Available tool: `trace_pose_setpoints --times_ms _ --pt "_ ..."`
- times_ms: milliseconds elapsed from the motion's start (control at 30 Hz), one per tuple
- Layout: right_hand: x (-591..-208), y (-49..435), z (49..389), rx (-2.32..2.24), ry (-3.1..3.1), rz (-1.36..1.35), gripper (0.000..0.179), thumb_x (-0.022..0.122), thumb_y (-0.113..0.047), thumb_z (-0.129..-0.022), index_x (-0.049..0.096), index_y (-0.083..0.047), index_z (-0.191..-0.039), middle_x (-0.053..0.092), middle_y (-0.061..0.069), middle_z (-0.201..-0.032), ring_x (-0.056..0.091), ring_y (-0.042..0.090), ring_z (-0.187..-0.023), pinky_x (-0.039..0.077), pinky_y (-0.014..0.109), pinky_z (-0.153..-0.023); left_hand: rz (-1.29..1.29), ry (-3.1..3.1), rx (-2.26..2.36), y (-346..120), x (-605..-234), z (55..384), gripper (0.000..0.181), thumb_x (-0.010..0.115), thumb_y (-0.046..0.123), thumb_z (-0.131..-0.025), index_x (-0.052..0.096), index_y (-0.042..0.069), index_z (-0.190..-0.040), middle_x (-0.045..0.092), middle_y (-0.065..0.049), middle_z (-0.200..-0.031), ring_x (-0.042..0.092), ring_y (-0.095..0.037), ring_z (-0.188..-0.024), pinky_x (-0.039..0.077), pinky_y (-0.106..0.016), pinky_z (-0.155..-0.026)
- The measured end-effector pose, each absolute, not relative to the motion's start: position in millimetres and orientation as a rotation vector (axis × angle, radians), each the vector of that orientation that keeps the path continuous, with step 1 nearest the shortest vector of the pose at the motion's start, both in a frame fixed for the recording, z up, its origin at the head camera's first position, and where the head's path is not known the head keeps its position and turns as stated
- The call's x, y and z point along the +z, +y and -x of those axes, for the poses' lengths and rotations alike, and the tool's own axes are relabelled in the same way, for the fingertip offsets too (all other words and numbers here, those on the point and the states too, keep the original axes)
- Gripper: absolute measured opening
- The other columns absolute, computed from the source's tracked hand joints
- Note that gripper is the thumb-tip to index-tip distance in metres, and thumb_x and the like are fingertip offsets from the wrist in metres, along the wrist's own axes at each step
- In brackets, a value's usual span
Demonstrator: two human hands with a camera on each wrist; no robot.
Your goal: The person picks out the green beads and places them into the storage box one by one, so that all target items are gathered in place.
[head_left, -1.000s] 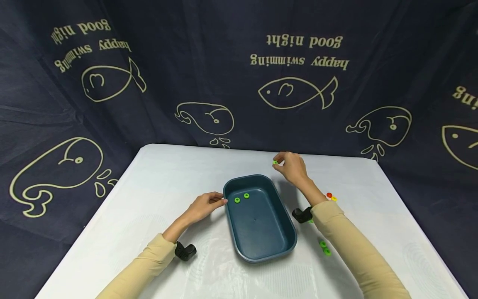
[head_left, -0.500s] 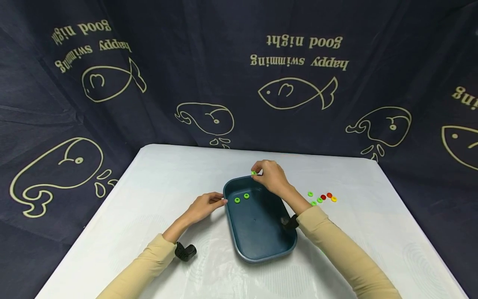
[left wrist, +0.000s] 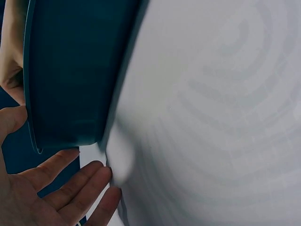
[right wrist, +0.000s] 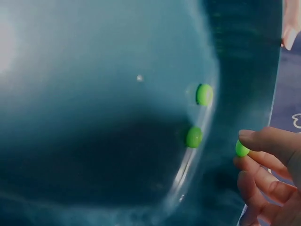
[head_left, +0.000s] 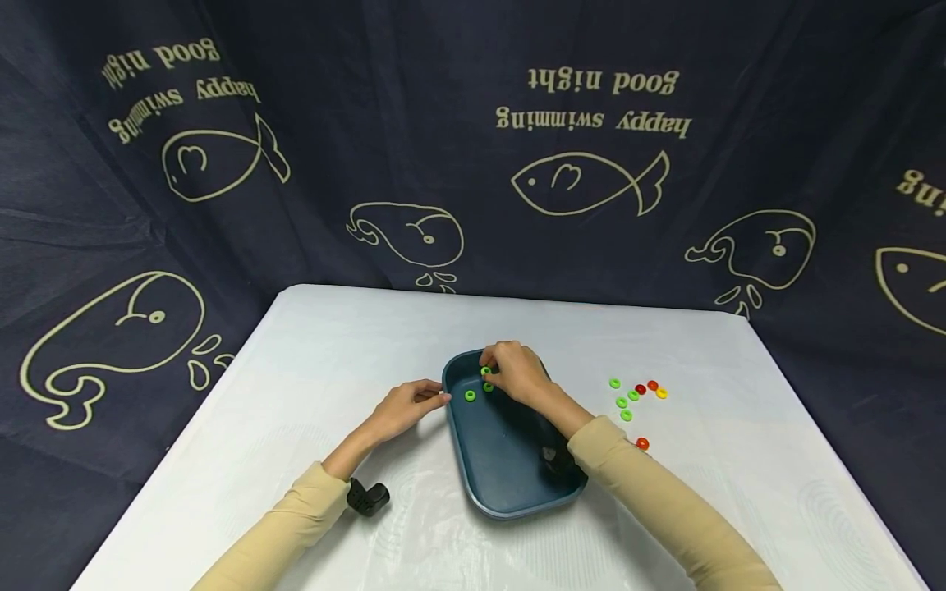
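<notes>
A dark blue plastic basin sits mid-table in the head view. My left hand is at its left rim; in the left wrist view the thumb touches the rim while the loosely spread fingers lie by the outer wall. Inside the far end of the basin, my right hand pinches a green ring-shaped bead between thumb and fingertips. That bead is above the basin floor. Two more green beads lie on the floor close by.
Right of the basin, several loose beads lie on the white table: green beads, a dark red bead, an orange-red bead and a yellow bead. A dark printed cloth hangs behind the table.
My right hand has carried the green bead left and toward me, from beyond the basin's far right corner over the rim into the basin. My left hand has stayed put.
</notes>
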State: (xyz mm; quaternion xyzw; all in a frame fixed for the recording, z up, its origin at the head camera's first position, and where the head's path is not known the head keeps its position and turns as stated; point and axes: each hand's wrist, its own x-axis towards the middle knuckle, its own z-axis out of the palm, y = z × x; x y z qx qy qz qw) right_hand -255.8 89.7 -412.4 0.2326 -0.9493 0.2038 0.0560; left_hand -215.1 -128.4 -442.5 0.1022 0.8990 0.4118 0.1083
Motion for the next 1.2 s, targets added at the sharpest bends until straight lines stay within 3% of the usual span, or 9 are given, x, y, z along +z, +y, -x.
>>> trace_pose_setpoints --times_ms 200,600,1200 --pt "-420 89 255 0.573 -2.928 -0.799 0.014 0.076 -0.015 -0.079 0.073 -0.011 -0.092 0.070 0.005 -0.091 0.065 0.017 -0.084 0.053 0.033 -0.072 -0.306 2.647 1.205 -129 -444 216 0.047 0.057 0.048 -0.090 0.061 0.016 -0.124 0.069 -0.002 -0.112 0.064 -0.019 -0.106 0.048 -0.043 -0.092" --pt "-432 89 249 0.499 -2.924 -0.958 0.011 0.079 -0.015 -0.075 0.075 -0.010 -0.084 0.061 0.003 -0.084 0.059 0.015 -0.075 0.047 0.025 -0.058 -0.311 2.656 1.200 -129 -444 216 0.048 0.056 0.049 -0.090 0.061 0.016 -0.124 0.069 -0.003 -0.112 0.064 -0.019 -0.105 0.048 -0.043 -0.091" --pt "-417 93 251 0.542 -2.923 -0.887 0.017 0.080 -0.018 -0.074 0.074 -0.011 -0.089 0.065 0.004 -0.088 0.063 0.017 -0.081 0.051 0.032 -0.067 -0.301 2.644 1.202 -129 -444 216 0.049 0.056 0.050 -0.089 0.060 0.016 -0.124 0.069 -0.002 -0.112 0.064 -0.018 -0.105 0.048 -0.044 -0.092"
